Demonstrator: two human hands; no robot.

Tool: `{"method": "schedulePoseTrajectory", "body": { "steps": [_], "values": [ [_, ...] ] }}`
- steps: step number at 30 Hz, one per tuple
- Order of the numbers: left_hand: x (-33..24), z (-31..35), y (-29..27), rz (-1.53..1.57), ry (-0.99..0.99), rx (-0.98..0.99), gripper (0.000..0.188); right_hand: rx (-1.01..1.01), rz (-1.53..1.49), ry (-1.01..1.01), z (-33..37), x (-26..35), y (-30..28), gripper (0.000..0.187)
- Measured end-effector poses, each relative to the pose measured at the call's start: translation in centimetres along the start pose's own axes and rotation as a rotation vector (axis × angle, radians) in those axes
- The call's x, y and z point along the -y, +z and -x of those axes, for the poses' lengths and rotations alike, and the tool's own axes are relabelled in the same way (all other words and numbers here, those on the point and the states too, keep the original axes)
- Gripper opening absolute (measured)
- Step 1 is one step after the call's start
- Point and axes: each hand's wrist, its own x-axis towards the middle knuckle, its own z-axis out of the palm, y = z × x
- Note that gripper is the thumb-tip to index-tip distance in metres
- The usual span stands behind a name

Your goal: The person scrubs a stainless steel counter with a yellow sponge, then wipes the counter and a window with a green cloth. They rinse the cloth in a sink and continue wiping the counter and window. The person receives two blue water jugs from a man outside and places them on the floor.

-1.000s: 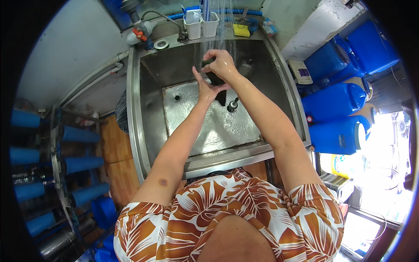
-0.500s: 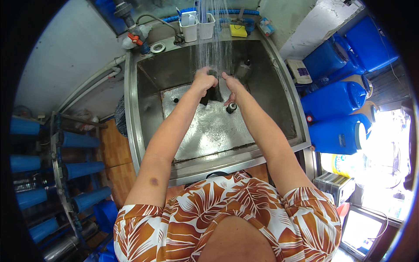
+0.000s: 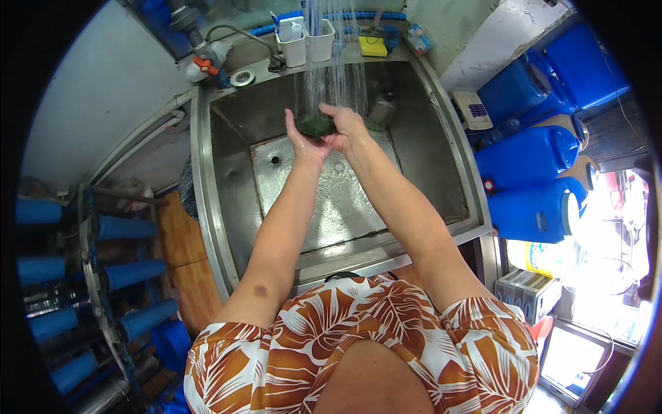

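Under the falling water, above the sink floor, both my hands hold a dark green rounded object (image 3: 315, 125); its exact kind I cannot make out. My left hand (image 3: 304, 143) cups it from the left and below, with one digit raised along its side. From the right, my right hand (image 3: 345, 127) grips it, with fingers over its upper edge and others near its underside. The two hands meet beneath the object. Water streams (image 3: 334, 69) land on and around it.
The steel sink (image 3: 238, 165) surrounds my hands; a translucent bottle (image 3: 383, 109) stands in its far right part. White holders (image 3: 292, 50), a yellow sponge (image 3: 373, 47) and a drain strainer (image 3: 243, 77) sit along the back ledge. Blue containers (image 3: 527, 153) are at the right, a pipe with an orange-handled valve (image 3: 205, 65) at back left.
My hands have come together and shifted slightly left. The dark object, earlier mostly covered by my left hand, now lies between both, showing its green rounded side. The dark ringed thing near my right hand is out of sight.
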Motion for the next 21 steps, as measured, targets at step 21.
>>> {"method": "schedulePoseTrajectory", "body": {
  "steps": [21],
  "values": [
    [-0.8, -0.3, 0.5, -0.066, -0.109, -0.014, 0.039, 0.266, 0.594, -0.72, 4.7, 0.9, 2.2, 0.018]
  ]
}}
